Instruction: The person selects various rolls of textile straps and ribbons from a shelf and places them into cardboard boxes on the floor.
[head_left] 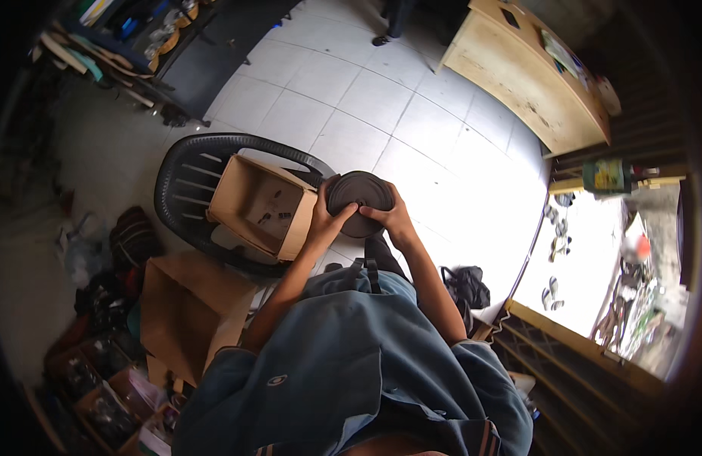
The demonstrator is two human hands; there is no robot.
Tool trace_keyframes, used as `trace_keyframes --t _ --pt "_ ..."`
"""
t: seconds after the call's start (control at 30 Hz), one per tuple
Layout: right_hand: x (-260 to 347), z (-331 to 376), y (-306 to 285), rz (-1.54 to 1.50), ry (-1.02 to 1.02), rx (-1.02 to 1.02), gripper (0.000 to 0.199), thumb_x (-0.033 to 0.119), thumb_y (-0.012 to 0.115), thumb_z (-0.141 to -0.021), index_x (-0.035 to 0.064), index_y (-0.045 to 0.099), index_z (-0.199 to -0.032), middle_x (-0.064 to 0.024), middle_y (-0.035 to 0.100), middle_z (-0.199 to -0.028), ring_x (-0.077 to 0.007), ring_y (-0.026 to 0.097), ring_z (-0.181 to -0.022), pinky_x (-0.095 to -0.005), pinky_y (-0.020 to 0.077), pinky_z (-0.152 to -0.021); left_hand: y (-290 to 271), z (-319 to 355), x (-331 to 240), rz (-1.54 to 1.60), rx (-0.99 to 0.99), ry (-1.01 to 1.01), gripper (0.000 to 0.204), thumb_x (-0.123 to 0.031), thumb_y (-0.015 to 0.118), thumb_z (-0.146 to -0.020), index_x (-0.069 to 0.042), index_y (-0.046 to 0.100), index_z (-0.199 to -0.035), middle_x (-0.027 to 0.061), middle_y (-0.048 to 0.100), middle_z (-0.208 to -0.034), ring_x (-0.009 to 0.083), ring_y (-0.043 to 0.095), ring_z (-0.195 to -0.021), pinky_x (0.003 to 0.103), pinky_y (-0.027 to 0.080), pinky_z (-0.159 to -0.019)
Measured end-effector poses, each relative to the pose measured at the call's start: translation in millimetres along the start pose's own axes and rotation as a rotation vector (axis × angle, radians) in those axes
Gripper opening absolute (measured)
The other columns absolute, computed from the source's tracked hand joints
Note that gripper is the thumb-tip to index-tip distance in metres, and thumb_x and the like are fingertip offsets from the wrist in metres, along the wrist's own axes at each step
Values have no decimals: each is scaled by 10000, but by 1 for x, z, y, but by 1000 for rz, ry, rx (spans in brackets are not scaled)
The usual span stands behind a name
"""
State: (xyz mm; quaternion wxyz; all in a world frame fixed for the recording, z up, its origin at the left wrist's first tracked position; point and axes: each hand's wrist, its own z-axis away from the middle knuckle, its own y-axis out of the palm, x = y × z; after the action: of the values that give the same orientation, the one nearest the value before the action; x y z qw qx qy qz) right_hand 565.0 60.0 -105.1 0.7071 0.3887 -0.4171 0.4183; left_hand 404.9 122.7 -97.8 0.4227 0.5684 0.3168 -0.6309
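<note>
A dark round disc (pixel 360 188) with a raised rim and a small mark at its centre is held in front of me; its exact kind is unclear. My left hand (pixel 326 216) grips its left edge, while my right hand (pixel 394 218) grips the right one. Both thumbs lie on the upper face, their tips almost meeting near the centre. The fingers wrap under the rim and are mostly hidden. Just left of the disc is an open cardboard box (pixel 300 228) with a few small dark bits or marks on its bottom. It rests on a black plastic chair (pixel 245 141).
Another open cardboard box (pixel 165 304) stands at lower left, among clutter and small-parts trays (pixel 93 387). A wooden desk (pixel 510 83) is at far right, a dark table (pixel 214 45) at far left. A person's shoe (pixel 381 40) shows at the back. A black bag (pixel 468 286) lies right.
</note>
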Motion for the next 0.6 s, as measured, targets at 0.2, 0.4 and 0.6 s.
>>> trace_keyframes --t 0.2,0.4,0.6 --pt "51 -85 17 92 7 361 699 78 791 -675 13 436 -1274 -131 595 -1152 -219 573 -1088 -339 467 -935 -6 -39 5 17 -349 30 711 -234 736 -800 -32 350 -1361 166 497 -1280 248 481 -1207 368 394 -1009" --pt "35 -116 103 297 85 885 698 49 776 -706 33 429 -1312 -124 569 -1208 -215 552 -1128 -344 465 -951 -35 15 23 65 -916 64 774 -199 775 -774 -54 335 -1393 154 514 -1288 242 497 -1204 367 410 -1012" --pt "-21 -50 189 524 200 1348 707 88 780 -713 30 436 -1328 -128 559 -1228 -219 527 -1152 -339 442 -968 -33 133 30 238 -1438 112 695 -87 763 -752 -59 396 -1341 113 507 -1273 226 474 -1213 359 409 -1013"
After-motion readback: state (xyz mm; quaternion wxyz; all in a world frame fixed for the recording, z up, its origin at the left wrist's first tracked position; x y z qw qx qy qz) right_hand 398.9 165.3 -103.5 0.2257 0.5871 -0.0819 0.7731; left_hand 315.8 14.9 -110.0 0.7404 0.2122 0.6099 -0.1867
